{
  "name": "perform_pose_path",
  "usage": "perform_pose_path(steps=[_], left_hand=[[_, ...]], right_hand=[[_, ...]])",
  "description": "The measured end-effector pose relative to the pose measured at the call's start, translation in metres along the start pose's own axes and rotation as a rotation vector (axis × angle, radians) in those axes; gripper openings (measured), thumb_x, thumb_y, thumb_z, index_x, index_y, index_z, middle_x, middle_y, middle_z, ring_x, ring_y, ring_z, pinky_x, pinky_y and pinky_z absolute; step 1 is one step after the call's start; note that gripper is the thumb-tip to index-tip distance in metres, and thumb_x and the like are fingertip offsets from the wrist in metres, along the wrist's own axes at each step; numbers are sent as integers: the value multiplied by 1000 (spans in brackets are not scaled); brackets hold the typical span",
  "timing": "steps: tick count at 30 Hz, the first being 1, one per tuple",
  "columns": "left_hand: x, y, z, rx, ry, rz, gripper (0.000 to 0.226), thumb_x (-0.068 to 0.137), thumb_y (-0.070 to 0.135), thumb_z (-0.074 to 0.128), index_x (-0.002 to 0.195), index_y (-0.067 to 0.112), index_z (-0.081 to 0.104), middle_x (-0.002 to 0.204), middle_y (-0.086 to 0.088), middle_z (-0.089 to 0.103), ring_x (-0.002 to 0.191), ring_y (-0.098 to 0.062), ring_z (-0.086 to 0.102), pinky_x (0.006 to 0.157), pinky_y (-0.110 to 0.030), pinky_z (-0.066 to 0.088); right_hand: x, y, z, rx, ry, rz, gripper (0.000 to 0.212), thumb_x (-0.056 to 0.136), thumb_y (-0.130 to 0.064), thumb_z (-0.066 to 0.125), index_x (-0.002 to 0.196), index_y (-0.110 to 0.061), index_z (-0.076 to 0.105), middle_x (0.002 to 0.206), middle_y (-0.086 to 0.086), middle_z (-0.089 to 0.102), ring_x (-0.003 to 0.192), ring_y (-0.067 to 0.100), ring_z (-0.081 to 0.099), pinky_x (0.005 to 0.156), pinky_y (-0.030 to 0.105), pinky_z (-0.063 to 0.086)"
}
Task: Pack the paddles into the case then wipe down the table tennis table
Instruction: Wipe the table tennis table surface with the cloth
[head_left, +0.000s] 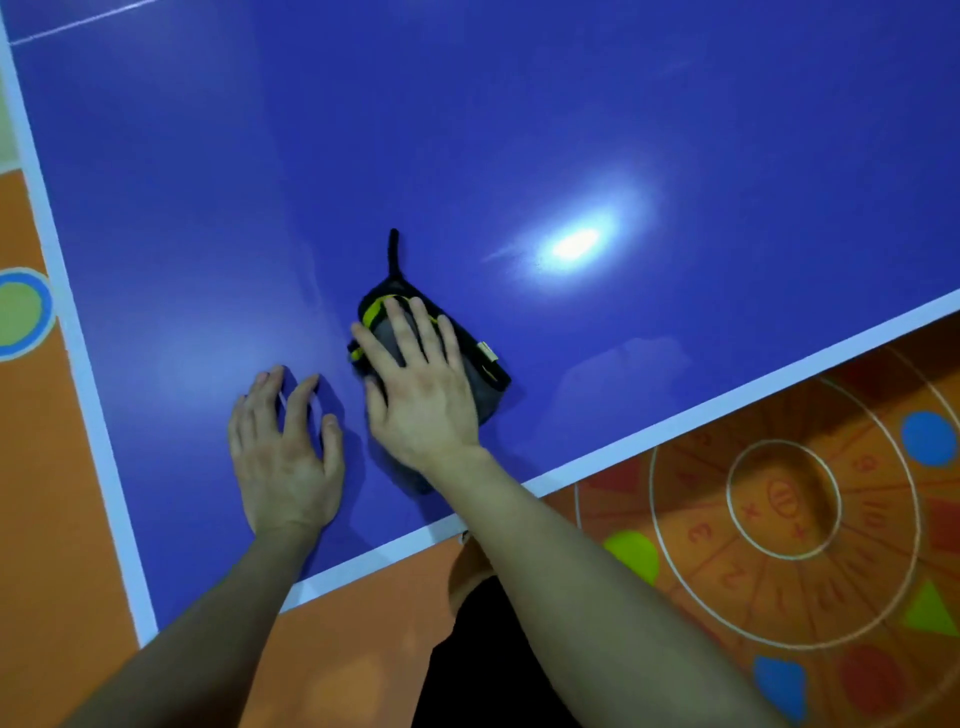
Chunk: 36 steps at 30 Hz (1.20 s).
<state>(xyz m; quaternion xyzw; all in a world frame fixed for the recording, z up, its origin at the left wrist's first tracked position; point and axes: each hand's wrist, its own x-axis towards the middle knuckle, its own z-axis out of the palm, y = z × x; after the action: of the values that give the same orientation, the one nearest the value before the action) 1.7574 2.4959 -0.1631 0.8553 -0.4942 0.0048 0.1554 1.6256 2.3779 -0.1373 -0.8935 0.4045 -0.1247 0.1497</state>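
Case (488, 389) on surface (675, 130), no paddles visible, likely packed. Right hand (421, 395) flat on it, grip open; left hand (283, 457) likewise open, fingertips on surface. Wiping seemingly pending.

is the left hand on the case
No, the left hand rests on the table beside the case; only the right hand lies on it.
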Motion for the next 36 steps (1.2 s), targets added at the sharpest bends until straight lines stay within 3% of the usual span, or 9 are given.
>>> perform_pose_path(steps=[3,10,14,19,22,25,30,33,36], left_hand=[[1,0,-1,-22,-15,-9,48,107,34,46,150,14,55,163,-13,41,158,-32,31,128,-58,24],[0,-2,2,-33,1,-14,48,106,33,46,148,12,57,162,-15,41,157,-34,32,128,-58,23],[-2,-2,1,-18,-4,-19,48,106,34,46,148,13,57,163,-14,41,157,-33,32,128,-57,23],[-1,-2,0,-13,4,-3,47,107,34,45,148,13,57,161,-14,42,156,-34,33,128,-57,23],[-1,-3,0,-26,8,-7,47,107,35,46,148,14,57,162,-13,42,156,-33,33,128,-57,24],[-1,-5,0,-37,-4,-11,47,107,35,46,148,14,56,162,-12,41,157,-32,33,128,-58,23],[0,-4,1,-50,12,-5,45,107,33,48,146,13,58,161,-13,42,155,-34,35,127,-58,24],[-2,-4,2,-48,11,-20,44,107,32,48,146,14,58,162,-12,41,155,-33,34,128,-57,23],[-2,-4,2,-50,-1,-17,44,107,31,45,147,15,57,162,-12,41,156,-31,33,128,-57,23]], right_hand=[[-18,65,-25,22,61,33,62,100,-31,60,161,-27,52,175,10,37,165,33,25,133,54,20],[-73,267,-113,-97,223,682,79,100,-41,50,173,-27,23,175,7,36,165,32,25,133,59,19],[-60,179,-70,-134,322,725,77,96,-28,54,170,-19,35,175,12,36,165,35,25,132,58,21],[-65,-15,-3,27,47,203,74,104,-33,54,173,-22,29,179,12,25,169,33,10,134,55,18],[-69,-2,-8,103,2,-7,70,105,-27,57,171,-23,34,177,8,32,168,29,16,134,52,20],[-79,91,-41,84,112,135,70,97,-24,62,165,-20,46,170,8,44,162,34,33,129,58,29],[-88,233,-93,-55,367,764,75,99,-39,56,170,-29,33,173,3,42,163,29,30,131,57,25],[-73,187,-73,-121,465,959,74,100,-36,54,170,-28,31,175,4,37,165,29,26,133,56,21],[-78,79,-32,-96,338,686,73,104,-35,52,172,-23,29,179,6,29,168,30,18,134,55,17]])
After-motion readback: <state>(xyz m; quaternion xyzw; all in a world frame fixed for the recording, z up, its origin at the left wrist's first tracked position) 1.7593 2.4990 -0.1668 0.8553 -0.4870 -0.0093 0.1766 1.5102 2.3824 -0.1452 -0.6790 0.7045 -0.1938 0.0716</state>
